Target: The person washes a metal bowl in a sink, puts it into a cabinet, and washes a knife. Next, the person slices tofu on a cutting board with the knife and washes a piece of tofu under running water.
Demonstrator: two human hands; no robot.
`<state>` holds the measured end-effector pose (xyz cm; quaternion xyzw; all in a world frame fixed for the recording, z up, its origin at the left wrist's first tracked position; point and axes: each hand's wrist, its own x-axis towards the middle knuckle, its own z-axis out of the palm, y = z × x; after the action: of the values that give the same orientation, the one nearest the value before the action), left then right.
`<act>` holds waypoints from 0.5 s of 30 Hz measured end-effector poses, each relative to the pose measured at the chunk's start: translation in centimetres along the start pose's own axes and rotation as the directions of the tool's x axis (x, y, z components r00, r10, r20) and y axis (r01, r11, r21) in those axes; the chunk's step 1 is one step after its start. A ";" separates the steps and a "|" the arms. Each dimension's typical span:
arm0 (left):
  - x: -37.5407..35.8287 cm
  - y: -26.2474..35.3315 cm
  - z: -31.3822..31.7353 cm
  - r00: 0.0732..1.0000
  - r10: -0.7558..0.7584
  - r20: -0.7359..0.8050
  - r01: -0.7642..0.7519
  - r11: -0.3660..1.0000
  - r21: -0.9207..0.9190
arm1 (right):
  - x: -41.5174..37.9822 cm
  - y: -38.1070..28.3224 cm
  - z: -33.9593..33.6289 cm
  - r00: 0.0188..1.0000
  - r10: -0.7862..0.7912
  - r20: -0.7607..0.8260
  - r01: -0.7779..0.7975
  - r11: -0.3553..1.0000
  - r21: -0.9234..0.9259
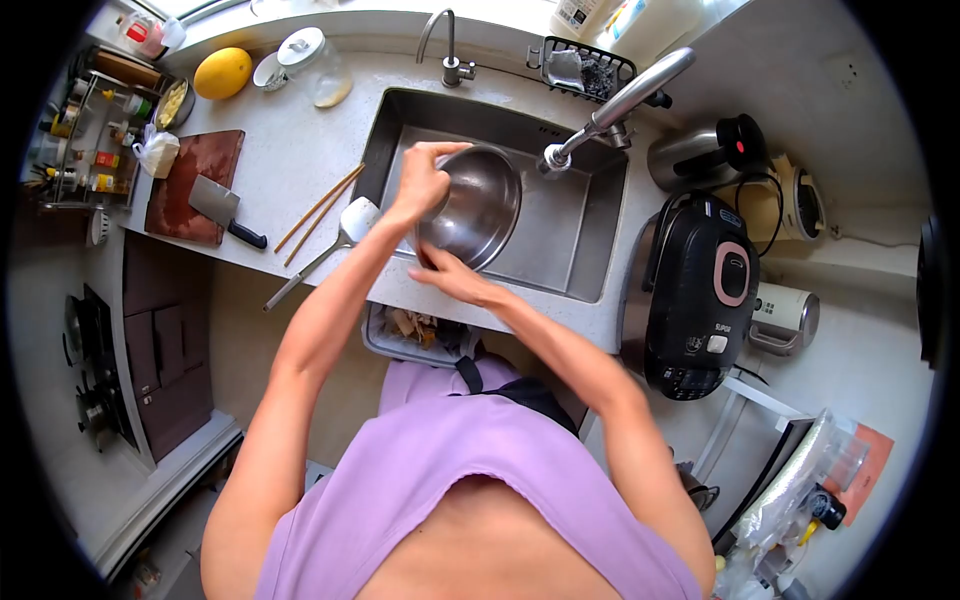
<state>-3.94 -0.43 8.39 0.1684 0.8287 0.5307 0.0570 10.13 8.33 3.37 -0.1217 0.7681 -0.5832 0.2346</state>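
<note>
A shiny metal bowl [480, 205] is held over the left part of the sink [590, 230], its inside facing up toward me. My left hand [424, 182] is closed on the bowl's rim at the upper left. At the near lower edge, my right hand [452, 275] has its fingers around the rim, partly hidden by the bowl. The bowl's inside looks bare. A large curved faucet [620, 105] reaches over the sink to the right of the bowl, and a thin tap [450, 65] stands behind it.
Left of the sink lie a white-headed spatula [357, 220], chopsticks [320, 215], and a cleaver [215, 202] on a brown cutting board [215, 155]. A black rice cooker [700, 300] and a kettle [695, 155] stand right. Below the counter edge is a waste bin [385, 345].
</note>
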 end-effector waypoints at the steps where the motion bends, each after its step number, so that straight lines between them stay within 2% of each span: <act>1: 0.0 0.1 -1.2 0.993 -0.090 0.081 0.095 0.994 -0.060 | -0.6 0.8 -0.4 0.989 -0.137 0.056 0.140 0.989 -0.051; 2: 0.9 -0.4 -2.5 0.966 -0.141 0.217 0.188 0.959 -0.214 | -1.0 2.3 -2.6 0.979 -0.054 0.199 0.164 0.784 -0.598; 3: 1.3 -0.7 -3.4 0.928 -0.155 0.339 0.237 0.947 -0.218 | -1.6 3.2 -5.5 0.967 -0.213 0.141 0.217 0.393 -0.894; 4: 1.6 0.3 -3.9 0.904 -0.193 0.381 0.259 0.957 -0.129 | -2.1 3.8 -7.6 0.912 -0.376 0.164 0.142 -0.087 -0.986; 5: 1.8 1.3 -4.4 0.878 -0.238 0.416 0.278 0.960 -0.036 | -2.1 3.8 -8.4 0.907 -0.385 0.172 0.150 -0.088 -0.985; 6: 2.9 0.5 -4.9 0.789 -0.321 0.524 0.374 0.927 0.005 | -2.1 3.6 -8.8 0.864 -0.418 0.279 0.271 -0.080 -0.959; 7: 3.6 0.1 -5.2 0.768 -0.265 0.583 0.373 0.925 -0.070 | -2.0 3.4 -8.8 0.810 -0.450 0.376 0.385 -0.074 -0.920; 8: 3.8 -0.3 -5.5 0.773 -0.216 0.596 0.337 0.936 -0.099 | -2.2 3.1 -8.3 0.720 -0.575 0.388 0.442 -0.050 -0.895; 9: 4.0 1.0 -6.3 0.782 -0.163 0.602 0.297 0.946 -0.130 | -2.2 2.8 -7.6 0.713 -0.581 0.392 0.444 -0.057 -0.894; 10: 3.8 2.4 -7.3 0.788 -0.166 0.593 0.295 0.947 -0.126 | -2.2 2.4 -6.5 0.689 -0.643 0.334 0.437 0.001 -0.899; 12: 2.2 4.6 -9.1 0.838 -0.286 0.464 0.393 0.907 -0.150 | -1.9 1.6 -4.4 0.632 -0.742 0.222 0.438 0.106 -0.893; 13: 0.6 4.6 -9.6 0.838 -0.291 0.462 0.394 0.908 -0.142 | -2.0 1.1 -3.4 0.627 -0.748 0.218 0.440 0.108 -0.892; 14: -1.3 4.4 -10.1 0.934 -0.197 0.297 0.253 0.953 -0.165 | -2.0 0.5 -2.3 0.658 -0.749 0.081 0.412 0.267 -0.871; 15: -2.8 4.3 -10.1 0.988 -0.081 0.129 0.102 0.982 -0.162 | -1.7 -0.1 -1.7 0.685 -0.727 -0.058 0.375 0.419 -0.827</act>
<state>-3.12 -8.50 16.33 0.1569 0.7828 0.5842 0.1459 10.72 10.47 4.18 -0.3349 0.8799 -0.2578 -0.2173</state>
